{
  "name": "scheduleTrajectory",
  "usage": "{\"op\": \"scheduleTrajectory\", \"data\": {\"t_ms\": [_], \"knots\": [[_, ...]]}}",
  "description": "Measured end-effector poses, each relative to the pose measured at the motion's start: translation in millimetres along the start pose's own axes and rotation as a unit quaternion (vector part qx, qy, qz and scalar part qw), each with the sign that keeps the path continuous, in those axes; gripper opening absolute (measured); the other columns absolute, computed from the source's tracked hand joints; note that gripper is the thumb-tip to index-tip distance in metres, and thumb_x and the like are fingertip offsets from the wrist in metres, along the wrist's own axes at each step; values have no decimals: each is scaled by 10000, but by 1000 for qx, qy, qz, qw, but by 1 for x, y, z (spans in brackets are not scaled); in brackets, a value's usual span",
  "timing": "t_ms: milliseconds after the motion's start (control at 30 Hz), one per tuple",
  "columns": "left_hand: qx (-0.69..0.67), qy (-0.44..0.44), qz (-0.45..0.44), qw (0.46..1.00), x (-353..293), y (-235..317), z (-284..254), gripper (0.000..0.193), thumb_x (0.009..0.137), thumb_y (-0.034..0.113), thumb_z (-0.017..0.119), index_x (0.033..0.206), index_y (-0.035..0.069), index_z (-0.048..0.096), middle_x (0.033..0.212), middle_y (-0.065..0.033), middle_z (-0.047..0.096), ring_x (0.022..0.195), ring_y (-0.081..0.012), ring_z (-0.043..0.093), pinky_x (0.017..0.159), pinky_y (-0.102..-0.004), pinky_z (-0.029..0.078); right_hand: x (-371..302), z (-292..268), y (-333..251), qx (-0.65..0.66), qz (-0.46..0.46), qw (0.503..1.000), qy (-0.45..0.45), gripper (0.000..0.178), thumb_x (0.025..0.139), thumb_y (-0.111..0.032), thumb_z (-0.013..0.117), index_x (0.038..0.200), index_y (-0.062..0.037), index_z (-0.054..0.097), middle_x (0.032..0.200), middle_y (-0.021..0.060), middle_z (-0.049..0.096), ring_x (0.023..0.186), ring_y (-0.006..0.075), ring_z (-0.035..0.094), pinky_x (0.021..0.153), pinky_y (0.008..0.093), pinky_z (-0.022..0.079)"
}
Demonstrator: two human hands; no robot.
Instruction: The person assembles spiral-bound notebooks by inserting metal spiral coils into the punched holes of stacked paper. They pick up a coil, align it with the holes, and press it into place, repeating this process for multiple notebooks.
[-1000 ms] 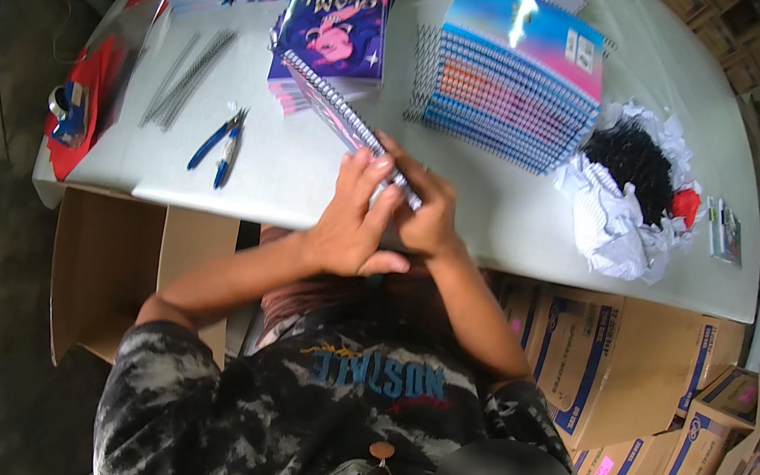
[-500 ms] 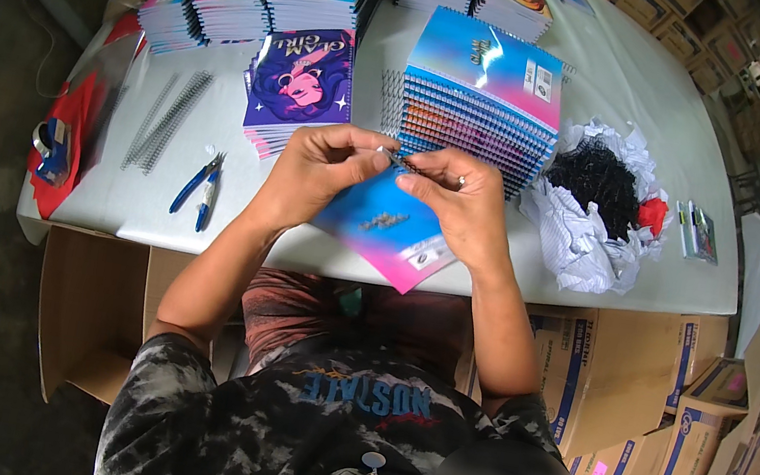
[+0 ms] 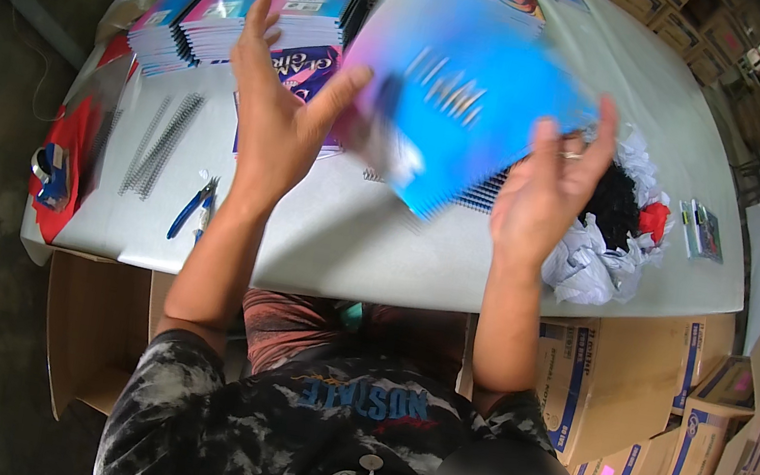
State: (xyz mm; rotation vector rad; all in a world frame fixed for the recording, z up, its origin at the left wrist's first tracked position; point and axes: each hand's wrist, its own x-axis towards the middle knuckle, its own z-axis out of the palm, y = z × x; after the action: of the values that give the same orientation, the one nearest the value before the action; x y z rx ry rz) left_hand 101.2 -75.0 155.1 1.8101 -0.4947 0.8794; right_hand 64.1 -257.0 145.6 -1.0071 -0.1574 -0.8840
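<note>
A spiral notebook (image 3: pixel 484 85) with a blue and pink cover is raised above the table, tilted and smeared by motion. At its right corner, my right hand (image 3: pixel 547 189) holds it between thumb and fingers. My left hand (image 3: pixel 275 116) is open by its left edge, thumb and fingers spread, with nothing in it. Behind that hand lies a purple-covered notebook (image 3: pixel 308 65) on a small pile, partly hidden. The raised notebook covers most of the stack behind it; only some coil edges (image 3: pixel 483 194) show below.
Several notebook stacks (image 3: pixel 229 0) stand at the far left. Blue-handled pliers (image 3: pixel 192 210), loose wire coils (image 3: pixel 166 144) and a tape dispenser (image 3: pixel 52 171) lie on the left. Crumpled paper (image 3: pixel 589 266) holding black strands (image 3: pixel 612 205) is on the right. Cardboard boxes (image 3: pixel 625 386) stand below the table edge.
The notebook has been lifted from the near table edge and turned. My hands have moved up and apart; the left has let go and opened, while the right keeps its hold.
</note>
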Motion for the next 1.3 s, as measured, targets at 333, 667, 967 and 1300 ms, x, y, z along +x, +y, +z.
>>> {"op": "scheduleTrajectory", "data": {"t_ms": [333,667,967,1300], "knots": [[288,38,78,954,-11,-64,95,282,759,229,604,955,29,567,723,-128,584,633,-318,561,579,-411,451,39,-99,80,-570,-65,818,53,447,797,-195,594,1147,36,439,1122,234,479,997,322,502,900,424,364],[-67,168,-166,969,-35,-86,124,347,811,181,636,573,17,445,545,-50,501,488,-110,427,476,-256,363,35,-86,89,-386,-103,907,137,246,823,-169,619,938,48,598,933,160,625,882,220,597,774,325,461],[277,-126,-4,952,-19,-73,23,484,741,388,672,1072,49,573,1053,-146,608,983,-305,567,829,-402,426,0,-103,72,-446,-233,859,91,440,848,-125,576,1217,15,381,1069,136,448,925,206,439,803,342,379],[359,-284,53,887,-153,-20,-47,312,722,71,548,1023,72,631,1023,-70,642,797,-196,603,630,-309,471,-161,-14,72,92,416,903,-49,386,858,-171,582,1191,-15,465,1094,80,542,999,147,512,877,284,402]]}}
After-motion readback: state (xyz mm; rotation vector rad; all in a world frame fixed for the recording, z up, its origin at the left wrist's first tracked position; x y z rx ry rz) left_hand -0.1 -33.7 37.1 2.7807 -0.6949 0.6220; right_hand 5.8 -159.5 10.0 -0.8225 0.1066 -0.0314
